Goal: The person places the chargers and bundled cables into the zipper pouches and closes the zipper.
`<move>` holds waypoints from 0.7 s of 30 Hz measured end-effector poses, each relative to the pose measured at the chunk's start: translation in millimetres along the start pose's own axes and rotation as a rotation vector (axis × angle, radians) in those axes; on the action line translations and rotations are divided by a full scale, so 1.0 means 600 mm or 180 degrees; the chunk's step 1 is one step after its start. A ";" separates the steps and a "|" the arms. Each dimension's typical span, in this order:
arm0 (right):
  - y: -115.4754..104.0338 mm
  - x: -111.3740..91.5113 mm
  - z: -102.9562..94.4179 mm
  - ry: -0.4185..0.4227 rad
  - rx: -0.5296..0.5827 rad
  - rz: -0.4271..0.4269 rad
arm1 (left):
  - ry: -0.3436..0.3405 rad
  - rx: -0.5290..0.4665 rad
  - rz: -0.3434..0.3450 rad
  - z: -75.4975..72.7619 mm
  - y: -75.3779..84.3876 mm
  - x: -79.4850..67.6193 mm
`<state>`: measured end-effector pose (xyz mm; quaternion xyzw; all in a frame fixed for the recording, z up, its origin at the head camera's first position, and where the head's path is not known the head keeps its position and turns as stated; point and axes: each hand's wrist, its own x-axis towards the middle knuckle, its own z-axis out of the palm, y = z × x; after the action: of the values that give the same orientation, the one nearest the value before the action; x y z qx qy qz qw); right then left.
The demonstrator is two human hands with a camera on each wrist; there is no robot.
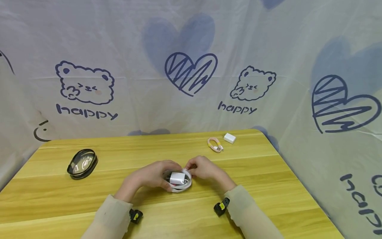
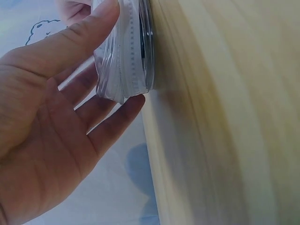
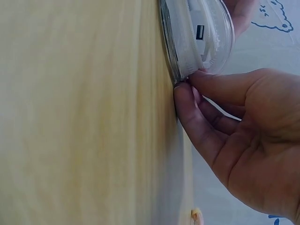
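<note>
A small round clear pouch with white zipper trim (image 1: pixel 182 190) sits low over the table, in front of me. Inside it lies a white charger plug (image 1: pixel 177 178), whose USB port shows in the right wrist view. My left hand (image 1: pixel 153 174) grips the pouch from its left side. In the left wrist view the thumb lies on one face of the pouch (image 2: pixel 124 61) and fingertips touch its lower edge. On the opposite side my right hand (image 3: pixel 253 126) pinches the pouch's edge between thumb and index finger; the fingertips hide whatever small part is held there.
A black-rimmed clear case (image 1: pixel 83 164) lies on the left of the wooden table (image 1: pixel 253 205). At the back right are a coiled pink cable (image 1: pixel 215 145) and another white charger plug (image 1: pixel 229 138). A printed cloth (image 1: pixel 134 69) hangs behind the table.
</note>
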<state>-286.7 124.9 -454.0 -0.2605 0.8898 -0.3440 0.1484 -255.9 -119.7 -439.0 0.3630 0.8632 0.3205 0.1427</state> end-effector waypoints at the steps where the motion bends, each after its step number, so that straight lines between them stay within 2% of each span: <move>1: 0.000 0.000 0.000 0.0009 -0.0006 0.0005 | -0.0008 0.0003 -0.0008 0.000 0.001 0.000; 14: 0.002 -0.001 -0.003 0.0000 0.0015 0.0023 | -0.0001 0.0300 -0.0055 0.004 0.012 0.002; 21: 0.007 -0.007 -0.015 -0.0203 0.0083 0.0116 | 0.0017 0.0280 -0.0181 0.008 0.017 0.003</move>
<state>-288.8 134.9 -450.0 -0.2531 0.8847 -0.3443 0.1863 -249.4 -110.7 -435.9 0.3434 0.8868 0.2789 0.1334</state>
